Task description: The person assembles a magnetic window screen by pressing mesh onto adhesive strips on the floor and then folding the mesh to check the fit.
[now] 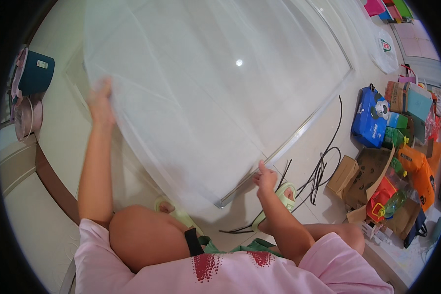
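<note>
A large sheet of translucent white mesh (196, 98) lies spread over a rectangular metal frame (299, 132) on the floor in front of me. One frame corner (221, 203) points toward me, between my feet. My left hand (102, 104) is at the mesh's left edge, its fingers closed on the fabric and a little blurred. At the near right side of the frame, my right hand (265, 177) is closed on the frame's edge, thumb up; the mesh runs up to that edge. Black cord (320, 174) lies in loose loops right of the frame.
To the right stand a blue bag (370, 117), an opened cardboard box (372, 171), an orange bag (417, 169) and several bottles. At the left are a dark teal bin (36, 72) and a pale panel (34, 215). My feet wear light green slippers (281, 198).
</note>
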`<state>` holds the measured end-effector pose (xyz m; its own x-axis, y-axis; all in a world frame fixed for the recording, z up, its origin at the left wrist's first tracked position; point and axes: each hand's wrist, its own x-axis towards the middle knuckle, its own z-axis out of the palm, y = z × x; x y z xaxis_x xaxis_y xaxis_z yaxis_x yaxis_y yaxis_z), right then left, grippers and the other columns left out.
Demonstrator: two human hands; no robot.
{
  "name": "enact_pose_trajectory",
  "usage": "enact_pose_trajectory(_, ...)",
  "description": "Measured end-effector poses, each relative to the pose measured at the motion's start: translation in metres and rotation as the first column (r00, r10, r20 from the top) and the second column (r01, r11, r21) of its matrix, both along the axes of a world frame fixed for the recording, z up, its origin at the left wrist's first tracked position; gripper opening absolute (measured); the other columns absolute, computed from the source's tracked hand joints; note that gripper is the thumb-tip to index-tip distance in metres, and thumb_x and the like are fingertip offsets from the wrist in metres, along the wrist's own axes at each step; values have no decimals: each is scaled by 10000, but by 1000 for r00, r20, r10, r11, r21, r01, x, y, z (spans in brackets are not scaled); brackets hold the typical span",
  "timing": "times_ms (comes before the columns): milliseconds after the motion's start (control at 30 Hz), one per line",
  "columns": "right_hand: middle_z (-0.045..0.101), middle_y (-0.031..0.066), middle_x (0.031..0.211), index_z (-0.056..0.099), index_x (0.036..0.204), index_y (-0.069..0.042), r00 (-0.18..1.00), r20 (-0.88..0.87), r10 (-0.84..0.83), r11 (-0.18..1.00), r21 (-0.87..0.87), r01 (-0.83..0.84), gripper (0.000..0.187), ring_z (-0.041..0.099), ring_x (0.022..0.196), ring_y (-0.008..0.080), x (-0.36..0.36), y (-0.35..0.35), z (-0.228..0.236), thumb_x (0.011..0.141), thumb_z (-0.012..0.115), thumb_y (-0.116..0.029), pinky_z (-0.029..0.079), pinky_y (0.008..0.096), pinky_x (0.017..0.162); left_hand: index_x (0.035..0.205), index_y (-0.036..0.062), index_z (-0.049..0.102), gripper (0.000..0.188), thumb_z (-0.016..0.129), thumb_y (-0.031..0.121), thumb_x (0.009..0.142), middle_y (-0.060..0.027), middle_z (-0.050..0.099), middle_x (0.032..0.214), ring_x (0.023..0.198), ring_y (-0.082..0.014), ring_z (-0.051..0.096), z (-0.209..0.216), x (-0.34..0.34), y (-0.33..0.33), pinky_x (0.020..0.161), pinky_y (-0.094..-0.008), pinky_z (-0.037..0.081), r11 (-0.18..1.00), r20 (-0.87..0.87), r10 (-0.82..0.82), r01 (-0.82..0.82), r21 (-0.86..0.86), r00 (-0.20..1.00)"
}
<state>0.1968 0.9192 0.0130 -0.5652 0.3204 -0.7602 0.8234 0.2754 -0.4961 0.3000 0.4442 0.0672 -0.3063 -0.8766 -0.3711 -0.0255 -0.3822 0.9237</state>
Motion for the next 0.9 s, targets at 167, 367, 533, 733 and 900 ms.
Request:
enact_pose_trajectory(167, 493, 127, 924, 438, 1016, 50, 948, 314, -51, 805, -549, 225, 641, 520, 850, 211, 34, -74, 39, 766, 595, -518, 447, 351, 782, 1104, -29, 496, 361, 600, 149, 808, -114, 576, 1044, 953, -218, 562, -26, 71, -36, 844, -349, 469, 933, 47, -44, 25, 359, 998)
enact_pose_trajectory(367, 446, 111, 998, 389, 1207, 2, 942, 284, -181, 774, -549, 314, 759, 469, 973, 240, 8, -75, 16, 760, 544, -591, 392, 335, 860, 1104, -24, 509, 368, 599, 174, 807, -108, 585, 1044, 939, -206, 568, -27, 77, 47, 838, -331, 467, 793, 10, -287, 232, 564, 958)
enact_pose_trajectory(533, 443, 97, 1018, 415, 1184, -10, 940, 214, -265, 677, -653, 339, 712, 444, 1004, 234, -3, -65, 0, 768, 551, -571, 362, 341, 890, 1057, -35, 538, 300, 569, 147, 821, -109, 596, 1008, 932, -208, 574, 30, 54, 7, 829, -331, 472, 871, -100, -302, 318, 376, 948)
enact_pose_trajectory(733, 471, 77, 1047, 484, 1034, -39, 949, 166, -267, 624, -721, 301, 543, 439, 974, 218, -35, -73, 4, 770, 601, -499, 369, 325, 881, 1169, -13, 440, 405, 563, 147, 818, -116, 566, 1074, 957, -230, 571, -4, 125, 55, 839, -367, 482, 727, -96, -434, 411, 550, 896)
enact_pose_trajectory(900, 502, 23, 804, 511, 921, -85, 977, 47, -210, 723, -665, 188, 363, 481, 755, 141, -48, -77, -2, 777, 640, -392, 408, 266, 667, 1144, -13, 466, 375, 576, 81, 797, -123, 572, 1062, 949, -236, 576, -12, 131, 130, 848, -381, 477, 741, 45, -409, 303, 600, 912)
